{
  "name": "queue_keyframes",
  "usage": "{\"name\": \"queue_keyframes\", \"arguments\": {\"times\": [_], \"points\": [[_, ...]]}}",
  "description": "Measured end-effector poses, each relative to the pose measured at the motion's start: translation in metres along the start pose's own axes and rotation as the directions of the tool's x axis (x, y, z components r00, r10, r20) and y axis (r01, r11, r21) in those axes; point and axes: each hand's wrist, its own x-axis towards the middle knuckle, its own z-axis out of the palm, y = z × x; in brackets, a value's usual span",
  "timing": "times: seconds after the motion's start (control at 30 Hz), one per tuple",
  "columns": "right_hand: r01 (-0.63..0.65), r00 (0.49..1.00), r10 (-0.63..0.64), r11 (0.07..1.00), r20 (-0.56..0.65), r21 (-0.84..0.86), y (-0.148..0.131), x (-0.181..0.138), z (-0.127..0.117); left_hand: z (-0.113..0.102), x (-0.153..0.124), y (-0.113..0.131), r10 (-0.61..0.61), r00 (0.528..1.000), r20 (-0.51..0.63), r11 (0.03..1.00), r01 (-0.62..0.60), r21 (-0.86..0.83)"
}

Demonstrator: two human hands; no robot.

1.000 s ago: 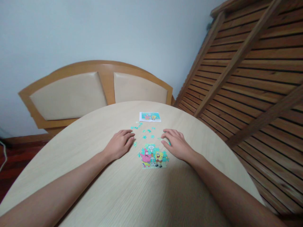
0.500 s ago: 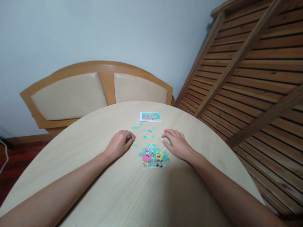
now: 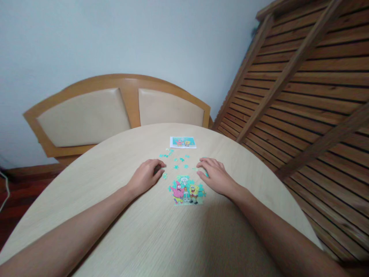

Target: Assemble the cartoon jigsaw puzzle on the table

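A partly joined jigsaw puzzle [image 3: 186,191] with cartoon figures, one pink, one pale and one yellow, lies flat between my two hands. Left of it, my left hand [image 3: 147,175] rests on the table with curled fingers, a gap showing between thumb and fingertips. One loose teal puzzle piece [image 3: 165,176] lies just by its thumb. My right hand [image 3: 212,175] rests on the other side, fingers bent and apart from the thumb. A bit of teal [image 3: 206,174] shows beneath that palm, mostly hidden. Several loose teal pieces [image 3: 176,167] are scattered beyond the joined part.
A printed picture card [image 3: 183,142] with the same figures lies past the loose pieces on the round wooden table [image 3: 115,238]. Behind the table stands a padded headboard [image 3: 86,115] against the wall. Slatted wood [image 3: 288,115] leans at the right.
My left thumb and fingertips have parted slightly, and the teal seen inside that hand's curl no longer shows clearly. My right hand and the puzzle look almost the same.
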Motion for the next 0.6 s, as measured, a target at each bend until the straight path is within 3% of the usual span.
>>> {"name": "queue_keyframes", "arguments": {"times": [0.3, 0.6], "points": [[0.015, 1.000, -0.015, 1.000, -0.005, 0.004, 0.0003, -0.0010, 0.0000, 0.0018, 0.0001, -0.0014, -0.023, 1.000, -0.014, 1.000, 0.023, 0.004], [0.018, 1.000, -0.018, 1.000, -0.002, 0.007, 0.0002, -0.0012, -0.0006, 0.0041, 0.0043, -0.0085, 0.055, 0.998, 0.022, 0.995, -0.053, -0.080]]}}
